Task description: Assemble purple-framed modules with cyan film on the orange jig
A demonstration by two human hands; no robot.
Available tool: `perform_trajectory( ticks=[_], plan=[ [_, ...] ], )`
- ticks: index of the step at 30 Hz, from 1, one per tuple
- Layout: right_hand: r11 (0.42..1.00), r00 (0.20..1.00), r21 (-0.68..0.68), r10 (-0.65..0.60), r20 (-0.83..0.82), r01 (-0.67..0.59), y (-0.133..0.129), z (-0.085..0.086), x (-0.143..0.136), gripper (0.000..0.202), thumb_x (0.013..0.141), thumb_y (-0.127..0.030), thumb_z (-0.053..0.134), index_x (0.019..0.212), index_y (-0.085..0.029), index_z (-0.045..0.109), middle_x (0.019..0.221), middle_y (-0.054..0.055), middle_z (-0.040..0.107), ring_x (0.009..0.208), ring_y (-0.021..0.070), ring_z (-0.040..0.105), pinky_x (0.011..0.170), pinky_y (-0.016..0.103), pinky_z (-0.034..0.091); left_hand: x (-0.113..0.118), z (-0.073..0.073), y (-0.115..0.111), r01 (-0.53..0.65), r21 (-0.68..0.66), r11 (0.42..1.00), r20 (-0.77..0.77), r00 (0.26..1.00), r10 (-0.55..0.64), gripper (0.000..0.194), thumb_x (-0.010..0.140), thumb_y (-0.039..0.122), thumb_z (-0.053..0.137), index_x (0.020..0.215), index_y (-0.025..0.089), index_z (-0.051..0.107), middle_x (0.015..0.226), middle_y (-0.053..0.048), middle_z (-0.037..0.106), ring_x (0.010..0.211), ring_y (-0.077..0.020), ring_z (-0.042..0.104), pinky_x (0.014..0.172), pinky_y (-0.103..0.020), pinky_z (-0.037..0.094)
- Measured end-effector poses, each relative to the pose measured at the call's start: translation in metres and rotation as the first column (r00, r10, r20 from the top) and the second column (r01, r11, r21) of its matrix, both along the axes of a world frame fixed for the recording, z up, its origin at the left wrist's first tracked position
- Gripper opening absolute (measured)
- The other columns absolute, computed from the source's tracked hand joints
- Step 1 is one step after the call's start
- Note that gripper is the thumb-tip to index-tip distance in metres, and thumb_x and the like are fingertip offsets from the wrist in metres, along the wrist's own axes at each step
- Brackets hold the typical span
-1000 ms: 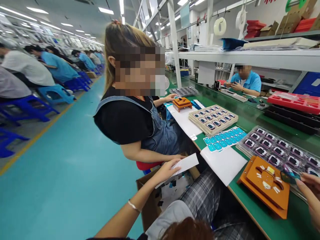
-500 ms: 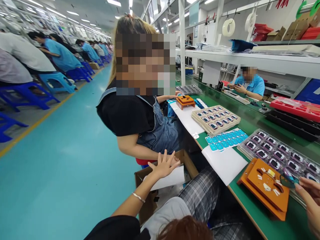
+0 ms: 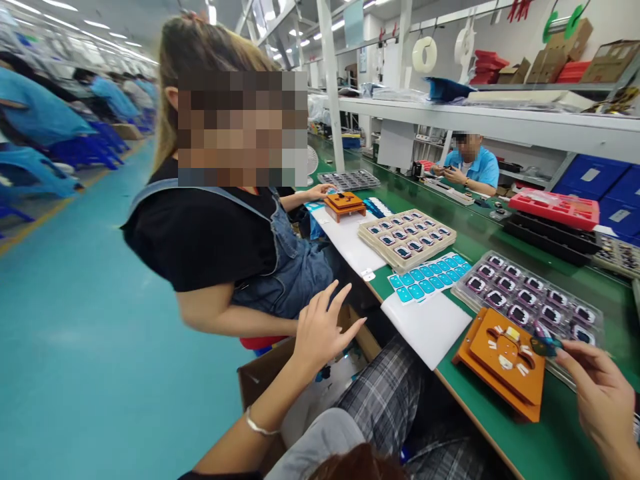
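Note:
My left hand [image 3: 323, 327] is raised with fingers spread, holding nothing, above an open cardboard box [image 3: 257, 373] beside my lap. Scraps lie inside that box, partly hidden by my wrist. Between the thumb and fingers of my right hand [image 3: 597, 390] is a small glossy dark cover piece [image 3: 545, 343]. It is held over the right edge of an orange fixture block [image 3: 533, 380] with a recessed shape and white pads. Behind the fixture, a clear plastic tray [image 3: 597, 313] carries rows of purple-edged parts.
A white sheet [image 3: 430, 333] overhangs the green table's edge, beside blue sticker sheets [image 3: 430, 277]. A beige tray [image 3: 373, 237] of similar parts stands farther back, near a second orange fixture [image 3: 345, 205]. A co-worker [image 3: 215, 227] sits close on my left; another person [image 3: 473, 167] works across the table.
The view has swung right. My left hand has risen, its fingers less widely spread, and the white sheet formerly beneath it is out of sight. My right hand still holds the cover piece.

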State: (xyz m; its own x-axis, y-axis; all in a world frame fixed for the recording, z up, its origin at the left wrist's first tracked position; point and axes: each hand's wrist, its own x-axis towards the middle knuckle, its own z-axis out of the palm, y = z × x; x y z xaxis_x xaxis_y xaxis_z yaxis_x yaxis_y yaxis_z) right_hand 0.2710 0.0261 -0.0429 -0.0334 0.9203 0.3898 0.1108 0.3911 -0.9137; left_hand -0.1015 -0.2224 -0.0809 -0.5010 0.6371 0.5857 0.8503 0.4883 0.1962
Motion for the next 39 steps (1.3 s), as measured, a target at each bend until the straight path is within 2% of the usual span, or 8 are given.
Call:
perform_trajectory(
  ticks=[6, 14, 16, 20, 27, 33, 36, 39],
  plan=[
    [0.998, 0.994, 0.024, 0.066, -0.089, -0.064, -0.003, 0.000, -0.008, 0.041, 0.062, -0.045, 0.085, 0.087, -0.018, 0.065, 0.087, 0.005, 0.063, 0.075, 0.0170, 0.061, 0.061, 0.027, 0.057, 0.021, 0.037, 0.053, 0.321, 0.193, 0.927, -0.407, 0.886, -0.222, 0.047, 0.087, 0.040, 0.061, 0.129, 0.020, 0.053, 0.136, -0.020, 0.053, 0.125, -0.0396, 0.046, 0.098, -0.057, 0.041],
    [0.974, 0.960, -0.036, 0.212, -0.181, -0.222, -0.013, 0.005, -0.018, 0.035, 0.073, -0.042, 0.081, 0.091, -0.019, 0.063, 0.085, 0.002, 0.065, 0.067, 0.0189, 0.070, 0.067, 0.033, 0.061, 0.077, 0.113, 0.189, 0.695, 0.152, 0.703, -0.569, 0.643, -0.513, 0.056, 0.091, 0.051, 0.054, 0.142, 0.029, 0.049, 0.153, -0.013, 0.040, 0.144, -0.0373, 0.029, 0.115, -0.067, 0.006],
    [0.973, 0.962, -0.021, 0.223, -0.156, -0.229, -0.014, 0.007, -0.018, 0.033, 0.073, -0.044, 0.081, 0.080, -0.018, 0.062, 0.083, 0.004, 0.067, 0.071, 0.0218, 0.071, 0.070, 0.036, 0.062, 0.089, 0.113, 0.225, 0.710, 0.138, 0.691, -0.539, 0.639, -0.549, 0.064, 0.090, 0.059, 0.053, 0.147, 0.031, 0.042, 0.157, -0.013, 0.033, 0.146, -0.0384, 0.025, 0.113, -0.070, -0.007],
    [0.977, 0.972, 0.007, 0.212, -0.105, -0.212, -0.012, 0.011, -0.017, 0.031, 0.072, -0.043, 0.081, 0.073, -0.017, 0.063, 0.082, 0.007, 0.070, 0.076, 0.0216, 0.070, 0.070, 0.032, 0.060, 0.096, 0.087, 0.271, 0.673, 0.175, 0.719, -0.449, 0.704, -0.550, 0.075, 0.083, 0.069, 0.058, 0.148, 0.036, 0.039, 0.159, -0.015, 0.028, 0.146, -0.0405, 0.023, 0.108, -0.070, -0.020],
    [0.983, 0.989, -0.133, 0.113, -0.099, -0.126, -0.027, 0.000, -0.022, 0.030, 0.076, -0.047, 0.078, 0.084, -0.020, 0.066, 0.078, 0.002, 0.061, 0.070, 0.0151, 0.057, 0.063, 0.021, 0.050, 0.079, 0.064, 0.267, 0.698, 0.169, 0.696, -0.435, 0.687, -0.582, 0.071, 0.089, 0.064, 0.052, 0.149, 0.029, 0.039, 0.159, -0.015, 0.027, 0.148, -0.0356, 0.022, 0.112, -0.065, -0.019],
    [0.934, 0.935, 0.059, 0.347, 0.073, -0.351, -0.039, 0.006, -0.031, 0.020, 0.089, -0.039, 0.066, 0.080, -0.022, 0.063, 0.080, 0.004, 0.063, 0.077, 0.0169, 0.062, 0.072, 0.023, 0.052, 0.092, 0.067, 0.254, 0.807, 0.219, 0.549, -0.434, 0.584, -0.686, 0.063, 0.091, 0.063, 0.050, 0.146, 0.034, 0.043, 0.158, -0.010, 0.031, 0.148, -0.0311, 0.025, 0.115, -0.061, -0.017],
    [0.922, 0.929, 0.135, 0.347, 0.125, -0.362, -0.040, 0.014, -0.032, 0.018, 0.092, -0.038, 0.062, 0.082, -0.023, 0.062, 0.085, 0.004, 0.065, 0.082, 0.0164, 0.064, 0.075, 0.023, 0.053, 0.094, 0.073, 0.247, 0.889, 0.193, 0.416, -0.473, 0.456, -0.754, 0.054, 0.094, 0.051, 0.052, 0.143, 0.030, 0.046, 0.155, -0.011, 0.037, 0.149, -0.0309, 0.024, 0.117, -0.063, -0.010],
    [0.952, 0.951, 0.083, 0.282, 0.123, -0.293, -0.042, 0.013, -0.031, 0.012, 0.092, -0.035, 0.064, 0.087, -0.024, 0.061, 0.084, 0.002, 0.063, 0.080, 0.0140, 0.062, 0.073, 0.019, 0.053, 0.094, 0.078, 0.240, 0.994, 0.052, 0.096, -0.550, 0.109, -0.828, 0.040, 0.095, 0.029, 0.053, 0.134, 0.023, 0.055, 0.135, -0.008, 0.061, 0.133, -0.0231, 0.050, 0.122, -0.053, 0.017]
  ],
)
